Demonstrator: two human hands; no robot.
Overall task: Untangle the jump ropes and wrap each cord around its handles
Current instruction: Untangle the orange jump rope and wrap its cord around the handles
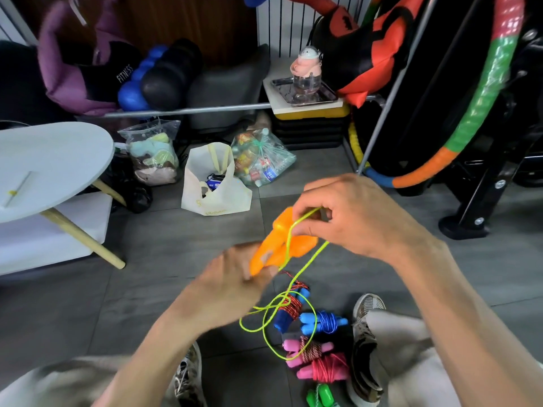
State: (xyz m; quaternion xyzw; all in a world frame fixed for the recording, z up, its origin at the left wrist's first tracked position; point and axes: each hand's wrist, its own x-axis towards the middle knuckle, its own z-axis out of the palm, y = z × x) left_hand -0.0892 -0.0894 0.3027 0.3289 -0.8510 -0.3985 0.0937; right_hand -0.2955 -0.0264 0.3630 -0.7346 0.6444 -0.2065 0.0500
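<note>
Nearest, slack yellow cord (pixel 266 314) loops over wrapped rope bundles (pixel 318 323) on the floor (pixel 164 259). Above, left hand (pixel 235 284) grips the orange handles (pixel 279 245) at their low end; long axis runs up-right toward right hand (pixel 352 218), which pinches the cord just beyond the top end. Right hand sits nearer for the next turn, probably across that axis.

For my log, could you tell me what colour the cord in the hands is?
Neon yellow-green cord, on orange handles; head view.
</note>
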